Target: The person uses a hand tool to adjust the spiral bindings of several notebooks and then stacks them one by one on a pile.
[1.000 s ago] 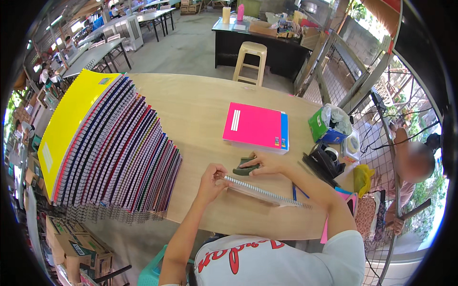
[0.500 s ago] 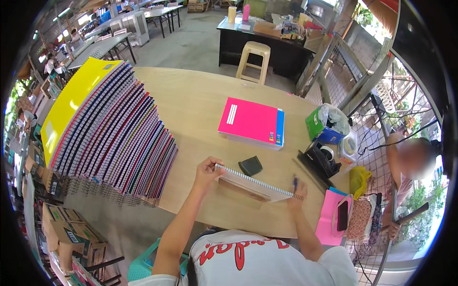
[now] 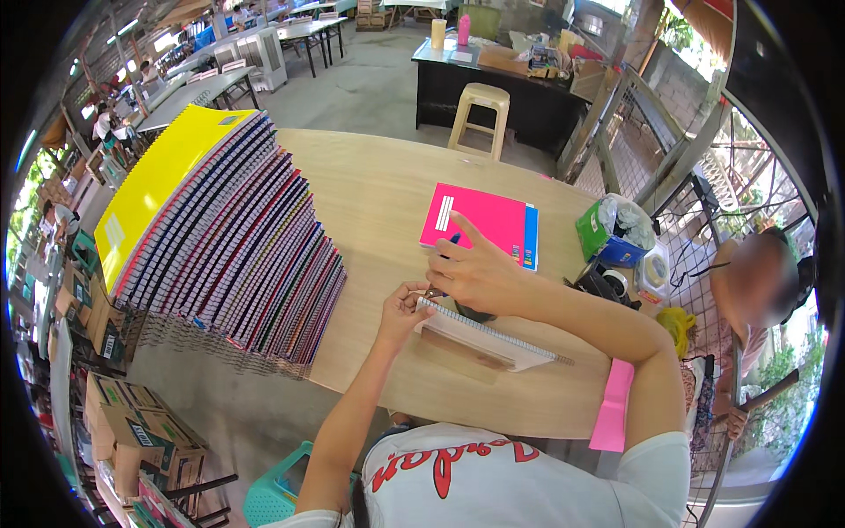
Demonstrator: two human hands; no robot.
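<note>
A spiral notebook (image 3: 475, 339) stands on its edge on the table, its wire coil upward and a loose coil end sticking out at the right. My left hand (image 3: 403, 315) is closed on its left end, pinching the top corner by the coil. Over that same corner, my right hand (image 3: 471, 273) grips blue-handled pliers (image 3: 452, 240), their metal jaws close to the coil end and my left fingertips. The right index finger is stretched out. Behind the notebook, a dark block (image 3: 475, 312) is mostly hidden by my right hand and forearm.
A tall stack of spiral notebooks (image 3: 238, 238) with a yellow cover on top rises at the left. Pink and blue notebooks (image 3: 493, 216) lie beyond my hands. A green box (image 3: 607, 233) and a pink folder (image 3: 612, 405) are at the right. Another person (image 3: 739, 299) is behind the mesh.
My right hand has moved from the notebook's right end across to its left end, carrying the pliers. My left hand stays on the left corner. The view has shifted slightly.
</note>
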